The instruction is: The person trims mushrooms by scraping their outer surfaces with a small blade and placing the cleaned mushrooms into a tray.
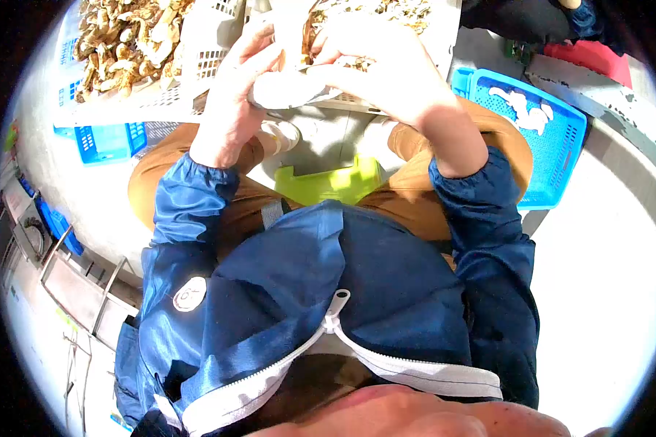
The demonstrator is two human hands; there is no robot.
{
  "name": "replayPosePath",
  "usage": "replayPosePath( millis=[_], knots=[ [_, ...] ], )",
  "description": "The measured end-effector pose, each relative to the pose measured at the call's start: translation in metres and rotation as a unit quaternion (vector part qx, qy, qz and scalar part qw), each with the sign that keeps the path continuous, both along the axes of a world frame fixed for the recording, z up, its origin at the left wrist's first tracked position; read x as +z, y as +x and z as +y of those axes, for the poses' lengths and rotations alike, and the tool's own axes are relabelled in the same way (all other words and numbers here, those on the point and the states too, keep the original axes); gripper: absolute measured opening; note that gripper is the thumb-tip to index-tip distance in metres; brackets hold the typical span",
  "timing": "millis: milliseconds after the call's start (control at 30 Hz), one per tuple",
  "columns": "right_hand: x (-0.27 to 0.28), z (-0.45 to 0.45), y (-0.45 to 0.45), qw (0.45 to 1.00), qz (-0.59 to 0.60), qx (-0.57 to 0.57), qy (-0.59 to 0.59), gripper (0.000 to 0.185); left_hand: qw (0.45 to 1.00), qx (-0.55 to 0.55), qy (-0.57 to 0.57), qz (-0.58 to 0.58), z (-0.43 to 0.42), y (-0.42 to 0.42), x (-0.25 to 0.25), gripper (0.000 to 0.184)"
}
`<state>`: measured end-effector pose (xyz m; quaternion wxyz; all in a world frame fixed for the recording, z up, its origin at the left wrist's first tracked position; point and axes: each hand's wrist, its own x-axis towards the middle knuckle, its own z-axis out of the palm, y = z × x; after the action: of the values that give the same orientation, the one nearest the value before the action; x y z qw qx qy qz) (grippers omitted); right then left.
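A whitish, rounded, mushroom-like piece (pixel 288 89) is between my two hands at the top of the head view, its details washed out by glare. My left hand (pixel 237 84) is closed around its left side, with the thumb and fingers pointing up. My right hand (pixel 368 62) comes in from the right, its fingers bent together against the piece; bright light hides what is in them. Just beyond my hands, a pale basket (pixel 357 100) holds small brown and cream bits. Brown dried-looking mushrooms (pixel 127 47) fill another white basket (pixel 127 115) at the upper left.
A blue basket (pixel 554 178) with a few white pieces (pixel 525 109) stands beside my knee on the right. Between my feet is a lime-green plastic stool (pixel 328 182). Another blue basket (pixel 109 142) sits under the left one. Metal racks (pixel 87 284) stand at far left; another person's dark clothing (pixel 517 18) shows upper right.
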<state>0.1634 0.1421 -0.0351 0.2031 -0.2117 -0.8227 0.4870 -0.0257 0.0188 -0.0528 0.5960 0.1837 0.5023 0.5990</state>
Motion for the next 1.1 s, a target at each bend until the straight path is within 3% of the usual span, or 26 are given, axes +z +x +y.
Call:
replayPosePath(
  millis=[200, 400, 500, 533, 633, 667, 767, 833, 867, 967, 1000, 1100],
  knots=[
    [0.008, -0.012, -0.004, 0.988, -0.084, -0.046, 0.119, 0.018, 0.999, 0.029, -0.009, -0.026, 0.0, 0.007, 0.0, 0.052],
    [-0.002, -0.004, -0.005, 0.963, 0.042, -0.114, 0.239, 0.015, 0.986, 0.038, -0.021, -0.163, -0.002, 0.0, -0.01, 0.051],
    [0.014, 0.018, 0.001, 0.953, 0.14, -0.243, 0.115, 0.009, 0.98, -0.01, -0.05, -0.19, -0.004, -0.005, -0.01, 0.055],
    [0.012, 0.028, 0.006, 0.941, 0.123, -0.283, 0.135, 0.009, 0.981, 0.023, -0.117, -0.15, -0.002, 0.002, 0.002, 0.057],
    [0.022, 0.048, 0.02, 0.919, 0.157, -0.339, 0.124, 0.008, 0.924, -0.101, 0.024, -0.368, -0.009, -0.02, -0.026, 0.062],
    [0.042, 0.04, 0.02, 0.926, 0.11, -0.361, 0.02, 0.007, 0.928, -0.099, 0.036, -0.357, -0.009, -0.018, -0.022, 0.066],
    [0.048, 0.037, 0.02, 0.969, -0.105, -0.208, -0.088, 0.009, 0.955, -0.06, 0.02, -0.289, -0.005, -0.003, -0.004, 0.067],
    [0.033, 0.029, 0.019, 0.986, -0.056, -0.149, -0.047, 0.011, 0.952, -0.086, -0.004, -0.293, -0.006, -0.014, -0.018, 0.061],
    [0.035, 0.03, 0.019, 0.995, -0.041, -0.083, 0.042, 0.012, 0.952, -0.088, -0.004, -0.292, -0.007, -0.017, -0.023, 0.058],
    [0.012, 0.023, 0.011, 0.996, 0.073, 0.041, 0.009, 0.008, 0.943, -0.099, 0.024, -0.316, -0.007, -0.02, -0.026, 0.05],
    [0.01, 0.008, 0.007, 0.998, 0.016, 0.013, -0.053, 0.016, 0.946, -0.086, 0.022, -0.312, -0.008, -0.02, -0.029, 0.05],
    [0.0, 0.0, 0.0, 0.997, 0.052, 0.048, 0.037, 0.019, 0.968, -0.004, 0.009, -0.249, -0.002, -0.008, -0.023, 0.043]
  ],
)
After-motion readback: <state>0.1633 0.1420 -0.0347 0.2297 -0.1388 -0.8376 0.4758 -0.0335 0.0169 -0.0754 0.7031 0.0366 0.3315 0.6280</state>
